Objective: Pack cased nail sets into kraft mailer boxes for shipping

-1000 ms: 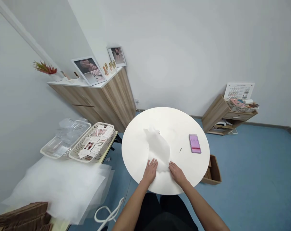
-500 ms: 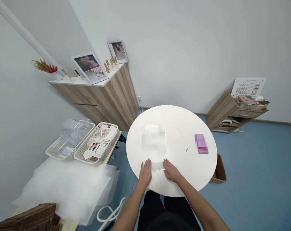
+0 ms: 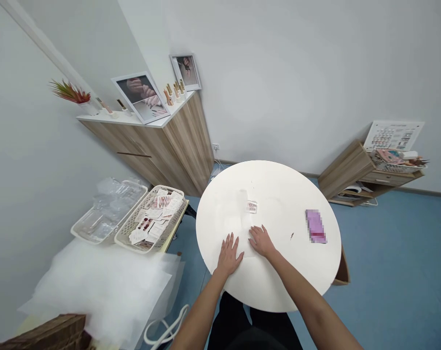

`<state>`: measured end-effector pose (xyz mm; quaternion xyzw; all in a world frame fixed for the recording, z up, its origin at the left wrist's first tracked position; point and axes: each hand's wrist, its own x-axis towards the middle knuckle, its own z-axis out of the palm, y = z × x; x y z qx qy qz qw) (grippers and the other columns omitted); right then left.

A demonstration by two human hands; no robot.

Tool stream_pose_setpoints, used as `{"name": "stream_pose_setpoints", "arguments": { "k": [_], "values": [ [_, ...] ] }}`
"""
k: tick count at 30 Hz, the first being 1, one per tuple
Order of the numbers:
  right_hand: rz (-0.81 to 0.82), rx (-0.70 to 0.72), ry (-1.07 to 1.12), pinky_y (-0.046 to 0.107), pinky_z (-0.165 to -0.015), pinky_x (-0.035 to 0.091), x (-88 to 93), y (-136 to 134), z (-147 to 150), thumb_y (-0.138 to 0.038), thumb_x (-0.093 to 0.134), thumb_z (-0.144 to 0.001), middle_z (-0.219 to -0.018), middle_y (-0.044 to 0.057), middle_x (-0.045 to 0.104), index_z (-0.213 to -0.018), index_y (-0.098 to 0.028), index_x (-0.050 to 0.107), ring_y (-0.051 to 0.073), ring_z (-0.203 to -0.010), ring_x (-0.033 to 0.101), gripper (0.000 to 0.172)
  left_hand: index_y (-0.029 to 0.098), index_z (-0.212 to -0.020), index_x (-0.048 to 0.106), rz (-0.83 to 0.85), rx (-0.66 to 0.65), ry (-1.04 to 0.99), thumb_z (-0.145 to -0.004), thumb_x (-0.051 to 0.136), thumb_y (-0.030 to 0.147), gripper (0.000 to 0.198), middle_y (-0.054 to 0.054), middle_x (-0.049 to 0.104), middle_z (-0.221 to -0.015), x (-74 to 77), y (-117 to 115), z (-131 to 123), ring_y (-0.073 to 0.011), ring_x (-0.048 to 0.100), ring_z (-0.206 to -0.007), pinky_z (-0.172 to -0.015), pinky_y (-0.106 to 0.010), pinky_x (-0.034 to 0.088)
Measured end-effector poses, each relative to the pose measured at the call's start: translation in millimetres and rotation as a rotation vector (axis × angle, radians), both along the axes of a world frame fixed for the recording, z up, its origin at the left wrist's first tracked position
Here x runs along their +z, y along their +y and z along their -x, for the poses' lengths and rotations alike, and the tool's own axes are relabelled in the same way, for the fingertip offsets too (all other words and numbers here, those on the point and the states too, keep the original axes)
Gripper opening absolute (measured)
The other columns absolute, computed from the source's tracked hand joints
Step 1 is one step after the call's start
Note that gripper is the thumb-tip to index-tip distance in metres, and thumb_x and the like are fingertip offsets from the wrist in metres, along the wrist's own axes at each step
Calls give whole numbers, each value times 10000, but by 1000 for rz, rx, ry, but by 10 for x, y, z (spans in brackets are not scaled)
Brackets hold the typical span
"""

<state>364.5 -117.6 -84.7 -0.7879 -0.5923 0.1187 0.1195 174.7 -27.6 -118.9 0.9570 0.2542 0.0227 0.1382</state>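
Observation:
A thin, whitish, see-through sheet (image 3: 232, 218) lies on the white round table (image 3: 293, 189), its edges hard to make out. A small card with pinkish nail tips (image 3: 252, 207) shows at its upper right, partly covered by the sheet. My left hand (image 3: 230, 255) rests flat near the sheet's lower left, fingers spread. My right hand (image 3: 262, 241) lies palm down at the lower right, fingers stretched out toward the card but apart from it. Neither hand grips anything.
A purple pixelated item (image 3: 315, 226) and a small dark scrap (image 3: 292, 236) lie on the table's right side. At left stand a basket of nail cards (image 3: 144, 249), a clear-plastic-filled basket (image 3: 93, 239) and stacked white sheets (image 3: 107, 277). A cardboard box (image 3: 344, 270) sits below right.
The sheet has shifted and looks narrower at the top, and the nail card now shows beside it. My right hand has moved up the table; my left fingers have spread. The view has shifted slightly.

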Motion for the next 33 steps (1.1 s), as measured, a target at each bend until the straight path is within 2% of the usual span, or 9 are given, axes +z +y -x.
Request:
{"name": "stream_pose_setpoints", "arguments": {
  "k": [4,7,12,15,17,21,24,28,33],
  "values": [
    [14,-59,-41,468,-1090,317,-19,376,-455,-169,471,-859,-1355,166,535,-1302,-127,510,275,-1257,471,447,206,-1486,293,22,22,48,-909,450,417,634,-156,169,-1583,-9,159,-412,-338,161,-1450,-1113,-613,198],
    [14,-78,-47,440,-1064,351,-83,606,-734,-156,509,-814,-1382,165,502,-1329,-130,469,285,-1259,461,517,243,-1494,271,31,44,93,-904,453,430,645,-153,129,-1591,-64,257,-597,-373,133,-1449,-1066,-706,158],
    [66,-108,-21,459,-1096,298,-272,882,-1015,-172,553,-779,-1479,189,390,-1394,-111,383,311,-1340,376,641,273,-1518,170,4,72,130,-876,497,501,755,-154,89,-1594,-201,302,-650,-407,79,-1448,-1021,-767,104],
    [126,-116,11,476,-1112,260,-371,998,-1101,-210,569,-785,-1524,195,316,-1433,-92,333,326,-1388,305,699,281,-1520,138,-19,75,104,-881,490,532,772,-153,90,-1594,-275,292,-625,-407,64,-1449,-1028,-761,79],
    [146,-110,31,485,-1113,253,-412,1042,-1138,-251,571,-796,-1524,179,325,-1447,-121,320,323,-1397,292,710,284,-1518,141,-21,71,87,-876,488,567,784,-150,98,-1593,-310,294,-609,-410,60,-1448,-1038,-750,72],
    [102,-96,22,455,-1089,302,-418,1017,-1195,-280,593,-791,-1427,182,456,-1427,-136,353,312,-1307,417,695,293,-1516,138,-13,60,73,-867,483,606,800,-139,104,-1594,-336,308,-602,-410,70,-1447,-1051,-737,55],
    [56,-178,-20,427,-1035,379,-361,909,-1221,-261,605,-779,-1351,205,505,-1400,-94,378,321,-1222,483,681,297,-1516,121,-12,76,92,-868,487,602,804,-144,111,-1592,-326,298,-622,-413,83,-1445,-1029,-762,61],
    [-69,-267,-37,437,-1005,426,-243,708,-1173,-287,578,-819,-1348,212,491,-1410,-95,349,332,-1225,476,663,272,-1519,117,-18,86,95,-881,462,599,796,-169,124,-1586,-317,264,-660,-413,86,-1444,-1013,-777,59],
    [-230,-256,-11,477,-1002,447,-121,459,-908,-374,528,-877,-1359,198,485,-1445,-131,284,322,-1256,467,665,253,-1520,145,-8,99,60,-891,430,608,776,-187,121,-1583,-344,188,-705,-417,67,-1445,-1017,-774,35]
  ]
}}
